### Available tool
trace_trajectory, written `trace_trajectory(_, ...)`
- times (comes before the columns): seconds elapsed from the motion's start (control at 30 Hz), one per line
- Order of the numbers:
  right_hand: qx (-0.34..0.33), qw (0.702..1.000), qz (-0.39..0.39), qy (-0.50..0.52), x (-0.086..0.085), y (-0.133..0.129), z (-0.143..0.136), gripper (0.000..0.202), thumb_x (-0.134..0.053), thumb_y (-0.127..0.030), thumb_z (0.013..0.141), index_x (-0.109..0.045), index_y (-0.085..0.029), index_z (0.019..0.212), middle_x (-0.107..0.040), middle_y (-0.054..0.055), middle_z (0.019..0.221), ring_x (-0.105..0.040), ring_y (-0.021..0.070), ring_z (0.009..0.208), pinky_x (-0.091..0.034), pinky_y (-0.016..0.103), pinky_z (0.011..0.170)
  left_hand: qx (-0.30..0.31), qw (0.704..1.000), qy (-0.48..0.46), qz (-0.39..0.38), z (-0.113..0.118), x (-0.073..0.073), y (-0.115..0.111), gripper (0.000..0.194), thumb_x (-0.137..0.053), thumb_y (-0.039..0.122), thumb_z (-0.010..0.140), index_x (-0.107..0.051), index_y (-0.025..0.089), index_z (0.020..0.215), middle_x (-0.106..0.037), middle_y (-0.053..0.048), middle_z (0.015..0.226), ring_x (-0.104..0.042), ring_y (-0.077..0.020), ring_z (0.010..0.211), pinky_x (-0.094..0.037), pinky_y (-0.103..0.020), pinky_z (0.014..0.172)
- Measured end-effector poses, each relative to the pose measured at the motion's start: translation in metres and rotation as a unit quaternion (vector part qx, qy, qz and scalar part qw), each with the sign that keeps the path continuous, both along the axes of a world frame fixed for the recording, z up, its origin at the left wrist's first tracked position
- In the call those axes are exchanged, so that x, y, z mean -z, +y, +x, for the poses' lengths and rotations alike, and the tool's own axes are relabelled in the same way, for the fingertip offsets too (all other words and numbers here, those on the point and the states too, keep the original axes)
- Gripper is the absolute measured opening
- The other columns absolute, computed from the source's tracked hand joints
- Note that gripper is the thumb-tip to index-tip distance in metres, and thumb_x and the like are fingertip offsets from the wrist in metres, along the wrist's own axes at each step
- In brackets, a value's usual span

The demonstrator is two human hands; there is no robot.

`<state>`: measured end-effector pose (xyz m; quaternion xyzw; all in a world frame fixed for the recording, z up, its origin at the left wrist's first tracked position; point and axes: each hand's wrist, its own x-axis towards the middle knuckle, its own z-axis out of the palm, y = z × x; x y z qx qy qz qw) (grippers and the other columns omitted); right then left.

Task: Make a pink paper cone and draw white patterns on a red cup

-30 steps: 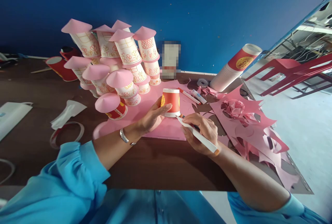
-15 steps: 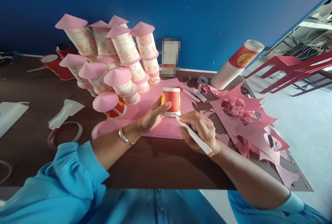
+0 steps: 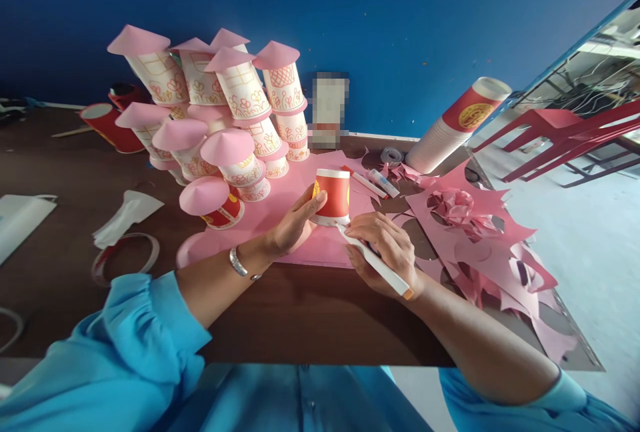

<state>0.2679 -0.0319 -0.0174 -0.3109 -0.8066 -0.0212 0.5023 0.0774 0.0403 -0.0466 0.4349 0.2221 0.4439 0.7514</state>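
Note:
My left hand (image 3: 295, 225) is closed around the side of a red paper cup (image 3: 334, 195) with a yellow print, its thumb on the front. The cup is held upright over pink paper (image 3: 300, 245). In my right hand (image 3: 383, 249) is a white marker (image 3: 377, 264) with an orange end, slanting toward the cup. Its tip is at the cup's white lower rim; whether it touches I cannot tell. Something dark shows partly beneath my right fingers, too hidden to name. To the left stand stacked, decorated cups (image 3: 245, 95) with pink cone tops (image 3: 227, 147).
Cut pink paper scraps (image 3: 480, 239) cover the table's right side. A tall stack of paper cups (image 3: 445, 132) leans behind them. An orange-and-white marker (image 3: 367, 184), a glue stick (image 3: 384, 183) and a grey tape roll (image 3: 391, 156) lie nearby. A clear tape roll (image 3: 155, 255) lies left.
The cup has shifted very slightly to the right in my left hand's hold, and the marker tip sits a little further along its lower rim. Both hands keep their grips.

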Motion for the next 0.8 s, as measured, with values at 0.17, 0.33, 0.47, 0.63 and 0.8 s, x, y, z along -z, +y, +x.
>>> trace_trajectory(0.17,0.011,1.000,0.005,-0.020,-0.0040,-0.0044,-0.0004,0.013,-0.069,-0.015,0.104,-0.067,-0.025,0.112,-0.080,0.002,0.084,-0.079,0.0188,0.071,-0.063,0.029,0.065,0.001,0.999,0.043,0.033,-0.0030,0.0017,0.0013,0.049,-0.087,0.063,0.092,-0.067,0.023,0.113,-0.071,-0.006,0.115,-0.065,-0.0271,0.112,-0.054,-0.042,0.097)
trace_trajectory(0.33,0.010,0.999,0.009,-0.042,-0.0026,-0.0077,-0.0014,0.016,-0.070,-0.012,0.103,-0.065,-0.024,0.114,-0.079,0.000,0.080,-0.079,0.0168,0.065,-0.061,0.025,0.059,0.006,0.997,0.063,0.047,-0.0045,0.0011,0.0011,0.051,-0.085,0.062,0.092,-0.064,0.023,0.117,-0.070,-0.006,0.109,-0.066,-0.0260,0.103,-0.052,-0.042,0.092)
trace_trajectory(0.47,0.010,0.998,0.033,-0.055,-0.0012,-0.0073,-0.0021,0.017,-0.069,-0.011,0.104,-0.064,-0.023,0.115,-0.080,0.000,0.081,-0.078,0.0157,0.064,-0.063,0.025,0.059,0.002,0.996,0.066,0.055,-0.0041,0.0010,0.0014,0.047,-0.083,0.060,0.093,-0.064,0.023,0.114,-0.070,-0.006,0.109,-0.066,-0.0257,0.101,-0.051,-0.042,0.091)
trace_trajectory(0.63,0.021,0.996,0.055,-0.059,0.0002,-0.0058,-0.0009,0.016,-0.070,-0.013,0.105,-0.065,-0.022,0.117,-0.082,0.002,0.085,-0.080,0.0155,0.065,-0.065,0.025,0.059,0.009,0.996,0.072,0.053,-0.0043,0.0002,0.0018,0.051,-0.084,0.062,0.092,-0.066,0.022,0.117,-0.068,-0.005,0.103,-0.065,-0.0251,0.098,-0.053,-0.042,0.089)
trace_trajectory(0.8,0.029,0.996,0.055,-0.058,0.0023,-0.0047,-0.0001,0.020,-0.070,-0.013,0.104,-0.065,-0.024,0.119,-0.083,0.001,0.086,-0.082,0.0164,0.069,-0.066,0.026,0.061,0.016,0.996,0.066,0.055,-0.0042,-0.0003,0.0023,0.050,-0.083,0.062,0.092,-0.065,0.022,0.116,-0.068,-0.005,0.100,-0.067,-0.0261,0.096,-0.054,-0.044,0.089)
